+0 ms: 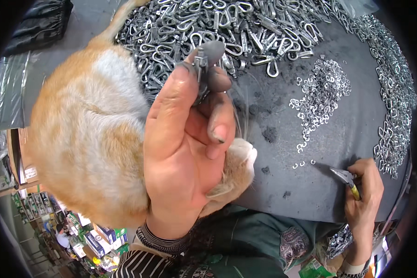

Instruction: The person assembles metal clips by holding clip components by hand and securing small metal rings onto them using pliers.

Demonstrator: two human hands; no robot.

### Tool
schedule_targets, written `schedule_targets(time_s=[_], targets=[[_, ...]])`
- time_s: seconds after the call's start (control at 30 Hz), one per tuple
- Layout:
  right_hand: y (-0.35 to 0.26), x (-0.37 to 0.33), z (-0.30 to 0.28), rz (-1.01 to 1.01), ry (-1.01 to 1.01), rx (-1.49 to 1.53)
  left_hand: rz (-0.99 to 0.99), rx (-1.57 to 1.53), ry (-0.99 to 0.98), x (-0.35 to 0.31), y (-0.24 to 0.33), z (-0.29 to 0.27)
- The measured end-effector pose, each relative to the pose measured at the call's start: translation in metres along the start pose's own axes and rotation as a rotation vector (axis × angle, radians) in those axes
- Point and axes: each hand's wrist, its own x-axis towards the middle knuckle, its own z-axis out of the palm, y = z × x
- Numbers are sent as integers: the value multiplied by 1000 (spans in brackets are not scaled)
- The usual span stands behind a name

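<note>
My left hand (183, 148) is raised close up, palm showing, with dark grey covers on some fingertips. Thumb and fingers pinch a small metal snap hook (200, 64), partly hidden by them. In my right hand (367, 197), at the table's near right edge, are pliers (344, 176) with yellow on the handle; their jaws point left toward a few loose C-shaped rings (302, 164). Behind my left hand lies an orange and white cat (90, 125), its head by my wrist. A big heap of metal snap hooks (185, 28) covers the far middle of the table.
A pile of small C-shaped rings (323, 90) sits right of centre on the dark table (282, 190). Linked metal chain (394, 92) runs along the right edge. A black bag (37, 23) and clear plastic (7, 92) are far left; boxes (99, 241) stand lower left.
</note>
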Motion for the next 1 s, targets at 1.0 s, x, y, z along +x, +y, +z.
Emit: schedule_targets(time_s=[1.0], targets=[[-56,-71,15,168,172,1082,-401,266,-232,-135,-67,27]])
